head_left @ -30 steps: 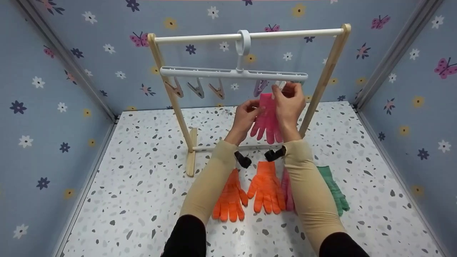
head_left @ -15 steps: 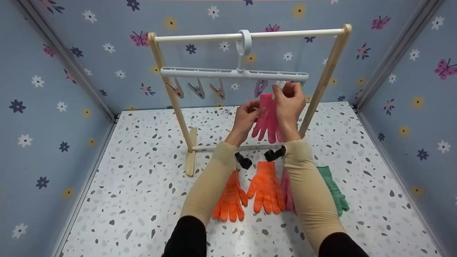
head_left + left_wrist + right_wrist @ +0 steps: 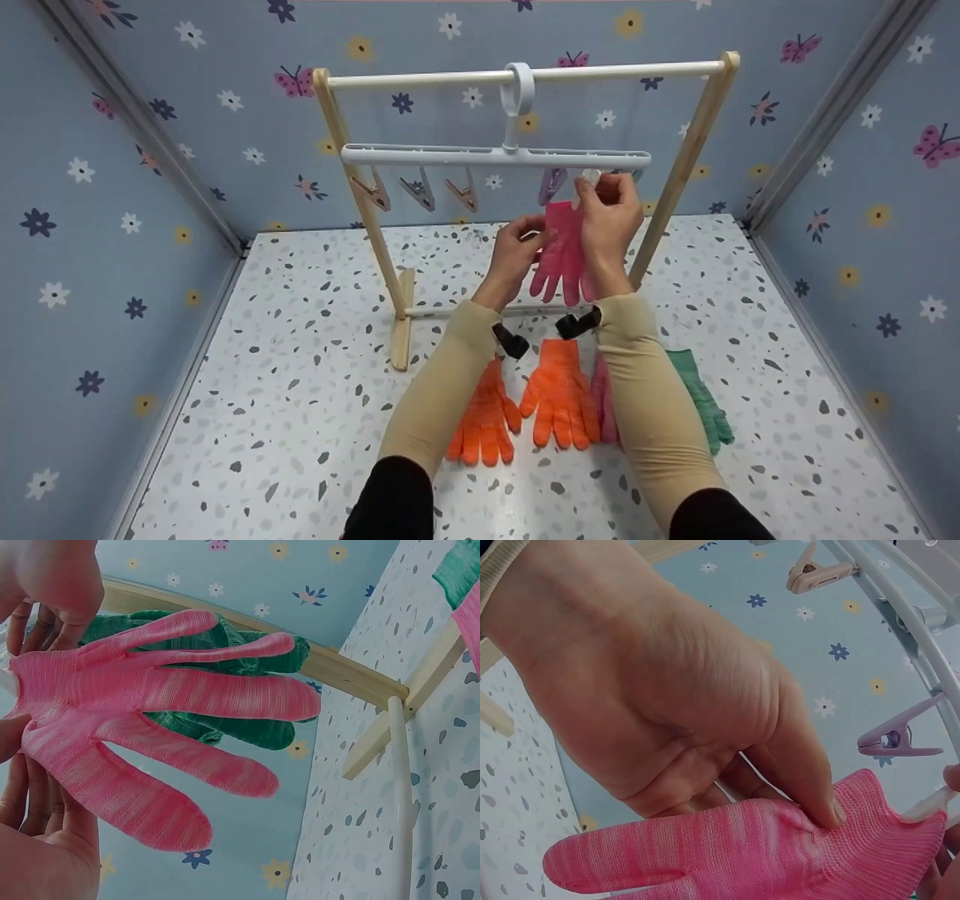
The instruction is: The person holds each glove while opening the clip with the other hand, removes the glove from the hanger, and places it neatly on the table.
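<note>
My left hand (image 3: 516, 251) pinches the side of a pink knit glove (image 3: 564, 255), thumb in front and fingers behind. The glove hangs with its fingers down, below a white clip hanger (image 3: 435, 156). At its cuff, my right hand (image 3: 611, 221) grips a white clothespin (image 3: 590, 178). The right wrist view shows this clothespin (image 3: 930, 806) right at the cuff, with my left thumb (image 3: 829, 810) on the glove. Behind the pink glove, in the left wrist view, hangs a green glove (image 3: 262, 731). A purple clothespin (image 3: 552, 186) hangs just left of my right hand.
The hanger hooks over the white rail (image 3: 420, 79) of a wooden-legged stand (image 3: 694, 150). Several clothespins (image 3: 417, 191) hang at its left. Two orange gloves (image 3: 559, 394), a pink glove (image 3: 604, 397) and a green glove (image 3: 701, 397) lie on the speckled surface (image 3: 300, 420), partly under my forearms.
The hanger has shifted slightly to the right, and the pink glove hangs a little lower. Both hands keep nearly the same place and hold.
</note>
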### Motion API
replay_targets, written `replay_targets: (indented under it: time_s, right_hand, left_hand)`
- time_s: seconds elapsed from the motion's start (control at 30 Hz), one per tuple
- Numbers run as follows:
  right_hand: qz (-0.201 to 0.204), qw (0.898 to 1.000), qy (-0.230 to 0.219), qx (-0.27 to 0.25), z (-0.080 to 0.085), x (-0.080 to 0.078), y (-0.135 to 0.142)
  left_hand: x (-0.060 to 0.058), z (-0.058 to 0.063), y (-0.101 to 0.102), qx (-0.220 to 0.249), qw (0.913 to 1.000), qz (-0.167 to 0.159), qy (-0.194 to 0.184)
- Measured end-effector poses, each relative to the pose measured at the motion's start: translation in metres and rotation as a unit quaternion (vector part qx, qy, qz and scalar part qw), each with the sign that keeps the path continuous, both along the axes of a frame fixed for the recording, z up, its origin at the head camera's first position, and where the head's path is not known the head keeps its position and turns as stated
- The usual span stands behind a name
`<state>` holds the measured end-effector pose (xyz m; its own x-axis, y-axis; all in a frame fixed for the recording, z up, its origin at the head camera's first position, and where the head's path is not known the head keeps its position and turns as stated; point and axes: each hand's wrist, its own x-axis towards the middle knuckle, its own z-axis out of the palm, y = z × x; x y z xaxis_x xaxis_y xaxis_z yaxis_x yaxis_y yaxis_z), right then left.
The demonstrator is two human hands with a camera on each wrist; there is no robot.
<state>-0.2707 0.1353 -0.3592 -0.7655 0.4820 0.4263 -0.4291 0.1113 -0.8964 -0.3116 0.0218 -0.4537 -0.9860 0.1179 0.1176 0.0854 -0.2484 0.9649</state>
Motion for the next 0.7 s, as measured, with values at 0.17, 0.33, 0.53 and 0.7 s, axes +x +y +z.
replay_targets:
  time_s: [0.17,0.33,0.53,0.7]
  right_hand:
    - [0.004,1.0,0.0,-0.002,0.0,0.0,0.0]
    - [0.006,1.0,0.0,-0.01,-0.009,-0.008,0.003]
    - [-0.005,1.0,0.0,-0.004,-0.027,-0.027,0.011]
    - [-0.018,1.0,0.018,-0.005,-0.028,-0.03,0.012]
  left_hand:
    - [0.002,-0.003,-0.002,0.0,1.0,-0.007,-0.006]
    - [0.002,-0.007,-0.006,-0.007,0.9999,-0.011,-0.009]
    - [0.003,-0.011,-0.012,-0.004,0.9998,-0.001,-0.021]
    - [0.004,-0.015,-0.019,0.003,0.9994,-0.003,-0.035]
